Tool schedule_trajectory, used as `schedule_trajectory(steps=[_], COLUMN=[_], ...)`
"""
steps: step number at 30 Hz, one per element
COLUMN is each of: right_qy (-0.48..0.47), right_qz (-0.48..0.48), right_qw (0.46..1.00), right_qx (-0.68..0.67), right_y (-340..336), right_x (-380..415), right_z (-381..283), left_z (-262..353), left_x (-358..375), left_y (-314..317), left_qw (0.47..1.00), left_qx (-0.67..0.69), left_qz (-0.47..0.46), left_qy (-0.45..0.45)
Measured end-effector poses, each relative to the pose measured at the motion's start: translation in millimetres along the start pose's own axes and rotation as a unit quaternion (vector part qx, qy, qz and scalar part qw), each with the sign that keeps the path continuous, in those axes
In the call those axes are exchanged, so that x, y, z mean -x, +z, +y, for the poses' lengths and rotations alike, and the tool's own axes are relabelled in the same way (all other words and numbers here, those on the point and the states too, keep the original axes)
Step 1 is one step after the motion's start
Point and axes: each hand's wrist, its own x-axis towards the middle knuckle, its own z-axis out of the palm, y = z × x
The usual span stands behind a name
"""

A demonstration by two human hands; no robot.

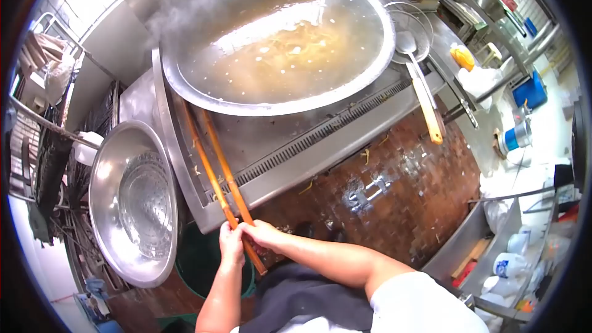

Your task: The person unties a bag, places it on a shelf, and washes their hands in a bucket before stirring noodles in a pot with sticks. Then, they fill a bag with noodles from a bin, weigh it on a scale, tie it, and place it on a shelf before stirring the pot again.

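Two long orange-brown wooden sticks [221,155] slant over the steel stove's front left corner. Their upper ends run out of sight at the rim of a huge metal pan [280,110]. My left hand [230,244] is closed around the lower part of the sticks. Right beside it, almost touching, my right hand [261,235] is closed on them too, and a short lower end sticks out below. Which hand grips which stick, I cannot tell. Steaming cloudy yellowish liquid [290,49] with pale floating bits fills the pan.
A large steel bowl [132,203] stands tilted left of the stove [296,154]. On the right lie a wire strainer [412,31] and a ladle with a yellow handle [427,108]. Brown tiled floor [394,191] looks wet. A dark green bin [203,262] is below my hands.
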Motion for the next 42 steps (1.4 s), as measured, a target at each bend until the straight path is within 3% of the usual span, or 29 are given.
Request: schedule_trajectory(steps=[1, 2, 3, 5, 7, 9, 11, 12, 15, 16, 17, 18, 19, 22, 23, 24, 26, 28, 30, 31, 34, 39, 41, 42], right_qy=[-0.006, -0.007, -0.009, -0.127, -0.134, -0.105, -0.074, -0.075, -0.13, -0.181, -0.164, -0.262, -0.229, -0.281, -0.213, -0.21, -0.107, -0.118, 0.006, 0.006, -0.042, -0.03, -0.069, -0.091], right_qz=[0.016, 0.063, 0.107, 0.198, 0.215, 0.202, 0.179, 0.176, 0.259, 0.29, 0.349, 0.356, 0.375, 0.433, 0.424, 0.43, 0.372, 0.303, 0.317, 0.333, 0.337, 0.366, 0.444, 0.464], right_qw=[0.995, 0.995, 0.992, 0.963, 0.948, 0.942, 0.969, 0.977, 0.938, 0.894, 0.869, 0.783, 0.766, 0.561, 0.561, 0.556, 0.506, 0.487, 0.49, 0.518, 0.513, 0.524, 0.548, 0.52], right_qx=[-0.099, -0.082, -0.06, 0.13, 0.191, 0.246, 0.156, 0.093, 0.192, 0.291, 0.311, 0.437, 0.469, 0.647, 0.678, 0.679, 0.771, 0.811, 0.812, 0.788, 0.788, 0.768, 0.705, 0.711], right_y=[-2, -10, -24, -72, -119, -153, -181, -194, -205, -204, -188, -195, -184, -140, -118, -103, -85, -94, -93, -85, -101, -128, -157, -179], right_x=[10, 18, 29, 59, 118, 183, 241, 270, 363, 393, 424, 447, 472, 487, 480, 464, 419, 348, 246, 208, 106, -10, -48, -64], right_z=[-3, -1, 1, -2, -24, -46, -68, -81, -154, -179, -207, -215, -238, -277, -298, -313, -334, -336, -334, -342, -369, -422, -431, -430], left_z=[8, 46, 52, 61, 58, 40, 17, 22, 81, 107, 148, 178, 200, 266, 273, 275, 277, 285, 293, 301, 320, 366, 392, 400], left_x=[9, 31, 33, 44, 62, 83, 93, 94, 88, 76, 74, 67, 53, 37, 27, 14, -20, -37, -49, -50, -52, -76, -80, -89], left_y=[8, 23, 21, 13, 16, 7, -3, -5, -11, -17, -13, -11, -15, 1, -1, -8, -32, -62, -89, -93, -104, -116, -105, -101], left_qw=[0.998, 0.995, 0.994, 0.99, 0.991, 0.991, 0.985, 0.981, 0.983, 0.99, 0.995, 0.993, 0.982, 0.979, 0.983, 0.981, 0.983, 0.986, 0.985, 0.985, 0.99, 0.97, 0.96, 0.959], left_qx=[0.061, 0.049, 0.067, 0.112, 0.105, 0.073, 0.092, 0.077, 0.047, 0.044, 0.04, 0.043, 0.05, 0.072, 0.045, 0.047, -0.049, -0.079, -0.104, -0.101, -0.119, -0.202, -0.239, -0.238], left_qz=[-0.009, 0.025, 0.019, 0.01, 0.05, 0.107, 0.112, 0.125, 0.077, 0.027, -0.024, -0.08, -0.153, -0.168, -0.158, -0.166, -0.128, -0.113, -0.121, -0.121, -0.053, 0.013, 0.017, 0.019], left_qy=[-0.028, -0.083, -0.08, -0.084, -0.067, -0.011, 0.088, 0.127, 0.161, 0.129, 0.083, 0.079, 0.103, 0.084, 0.082, 0.084, 0.121, 0.094, 0.07, 0.07, 0.051, 0.136, 0.148, 0.15])
